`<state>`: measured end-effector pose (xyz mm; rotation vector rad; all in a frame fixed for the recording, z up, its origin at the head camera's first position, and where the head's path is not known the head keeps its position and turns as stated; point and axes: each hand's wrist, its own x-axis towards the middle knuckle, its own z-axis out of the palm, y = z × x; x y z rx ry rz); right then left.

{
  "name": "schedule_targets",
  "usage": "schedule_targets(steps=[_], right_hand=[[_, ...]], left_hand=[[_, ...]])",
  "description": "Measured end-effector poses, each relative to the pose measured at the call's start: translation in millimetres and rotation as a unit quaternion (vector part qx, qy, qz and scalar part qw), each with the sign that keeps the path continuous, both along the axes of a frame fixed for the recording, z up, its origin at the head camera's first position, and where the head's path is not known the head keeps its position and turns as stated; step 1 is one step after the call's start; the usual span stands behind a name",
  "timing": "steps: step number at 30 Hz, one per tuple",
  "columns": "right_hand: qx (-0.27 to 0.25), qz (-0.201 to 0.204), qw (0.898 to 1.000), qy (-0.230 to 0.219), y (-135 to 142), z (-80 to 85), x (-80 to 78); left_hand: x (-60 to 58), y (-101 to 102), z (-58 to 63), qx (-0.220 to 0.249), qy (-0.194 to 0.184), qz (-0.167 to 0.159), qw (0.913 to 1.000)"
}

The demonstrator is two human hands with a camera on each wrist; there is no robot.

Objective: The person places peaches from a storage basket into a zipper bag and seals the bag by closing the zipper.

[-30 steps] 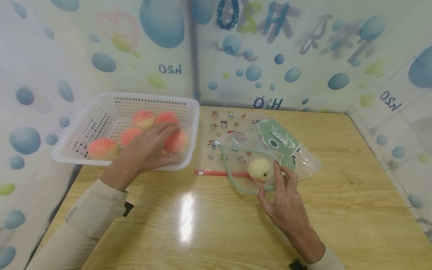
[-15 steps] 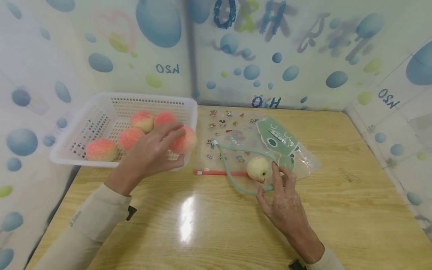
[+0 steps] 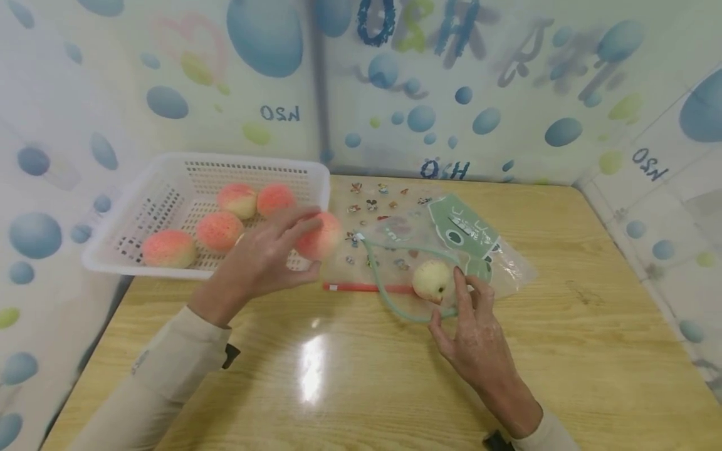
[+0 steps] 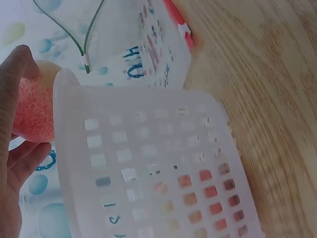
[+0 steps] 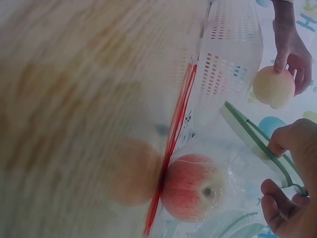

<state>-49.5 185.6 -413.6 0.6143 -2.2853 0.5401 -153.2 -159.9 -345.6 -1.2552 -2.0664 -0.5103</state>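
My left hand [image 3: 262, 260] grips a pink-and-cream peach [image 3: 323, 238] above the right rim of a white plastic basket [image 3: 327, 188]. In the left wrist view this peach [image 4: 37, 109] shows just beyond the basket's wall. My right hand [image 3: 479, 341] pinches the green rim [image 3: 389, 302] of a clear bag with a green cartoon face [image 3: 462, 228], holding its mouth wide. A pale peach [image 3: 431, 280] lies within the rim; through the plastic in the right wrist view, that peach [image 5: 193, 191] looks red with a dark stem hollow.
Several peaches [image 3: 169, 248] sit in the basket. Under the bag lies a clear pouch [image 3: 361, 219] with small cartoon prints and a red slide strip [image 3: 355, 287]. Patterned walls [image 3: 445, 125] close off the back and sides of the wooden table [image 3: 366, 388].
My left hand has lifted a peach from the basket's right end and moved it rightward over the rim. My right hand has stayed at the bag's mouth.
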Motion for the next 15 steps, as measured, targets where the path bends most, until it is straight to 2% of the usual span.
schedule_targets(steps=[7, 12, 15], right_hand=[[0.007, -0.001, 1.0, -0.017, 0.3, -0.9, 0.9], [0.018, -0.005, 0.999, -0.028, 1.3, -1.2, 2.0], [0.019, -0.007, 0.999, -0.03, 1.5, -1.2, 2.4]], left_hand=[[2.7, 15.1, -9.5, 0.013, -0.029, -0.042, 0.9986], [7.9, 25.6, -16.4, 0.009, -0.063, -0.056, 0.9964], [10.6, 31.7, -20.0, 0.007, -0.065, -0.06, 0.9961]])
